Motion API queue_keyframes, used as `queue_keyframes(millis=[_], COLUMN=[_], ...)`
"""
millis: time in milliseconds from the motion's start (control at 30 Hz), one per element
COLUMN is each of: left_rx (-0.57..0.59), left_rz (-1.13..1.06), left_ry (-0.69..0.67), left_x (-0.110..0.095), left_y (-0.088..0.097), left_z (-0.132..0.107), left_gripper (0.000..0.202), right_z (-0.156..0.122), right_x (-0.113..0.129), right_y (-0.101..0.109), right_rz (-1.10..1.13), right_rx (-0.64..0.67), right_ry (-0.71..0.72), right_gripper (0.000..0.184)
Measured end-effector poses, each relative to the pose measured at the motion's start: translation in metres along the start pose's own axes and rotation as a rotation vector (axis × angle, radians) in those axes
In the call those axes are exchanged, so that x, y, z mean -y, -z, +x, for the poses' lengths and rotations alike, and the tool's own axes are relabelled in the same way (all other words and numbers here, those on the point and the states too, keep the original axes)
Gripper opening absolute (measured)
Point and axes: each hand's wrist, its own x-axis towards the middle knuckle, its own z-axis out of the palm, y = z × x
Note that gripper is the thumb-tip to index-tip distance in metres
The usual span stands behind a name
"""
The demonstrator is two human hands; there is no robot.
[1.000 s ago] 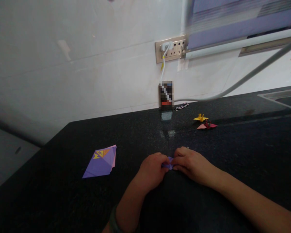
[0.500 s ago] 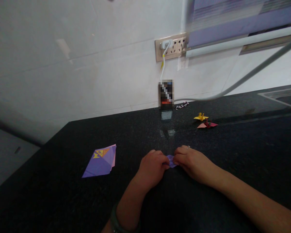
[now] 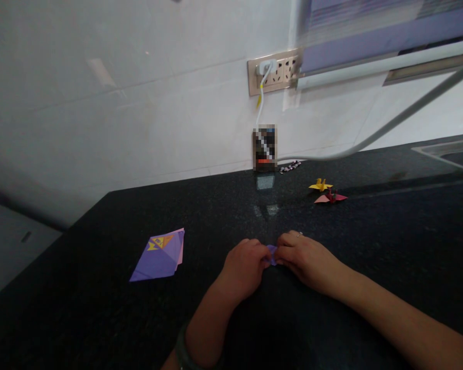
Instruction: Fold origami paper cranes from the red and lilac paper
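Between my two hands is a small piece of folded purple origami paper [image 3: 272, 254], low on the dark countertop. My left hand [image 3: 247, 267] pinches its left side with curled fingers. From the other side my right hand [image 3: 303, 259], with a ring on one finger, is closed on the right part. Fingers cover most of the paper, so its full shape is hidden. To the left lies a stack of purple and pink paper [image 3: 158, 262] with yellow and orange print on top.
A yellow paper crane [image 3: 321, 185] and a red-pink paper crane [image 3: 331, 198] stand at the back right of the black countertop [image 3: 200, 216]. A pixelated phone-like object [image 3: 265, 148] leans on the wall under a socket panel [image 3: 272, 73]. A grey hose [image 3: 370, 139] runs right.
Less of the purple paper shows between my hands, as my fingers have closed in slightly over it. Everything else stays in place.
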Motion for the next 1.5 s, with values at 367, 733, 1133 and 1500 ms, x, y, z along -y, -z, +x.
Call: queue_keyframes(millis=[367,733,1133,1500], left_rx=[-0.002,-0.01,0.021,-0.005], left_rz=[0.049,0.102,0.137,0.165], left_ry=[0.016,-0.008,0.042,0.073], left_x=[-0.004,-0.005,-0.006,-0.009], left_y=[-0.002,-0.007,-0.007,-0.01], left_z=[0.002,0.002,0.002,0.001], left_gripper=[0.014,0.02,0.015,0.021], right_z=[0.001,-0.001,-0.001,0.0], right_x=[0.001,0.002,0.009,0.003], right_y=[-0.003,-0.002,-0.004,-0.012], right_rz=[0.021,0.107,0.097,0.191], right_rx=[-0.017,-0.017,-0.035,-0.078], right_ry=[-0.046,-0.07,-0.14,-0.209], right_gripper=[0.018,0.011,0.014,0.013])
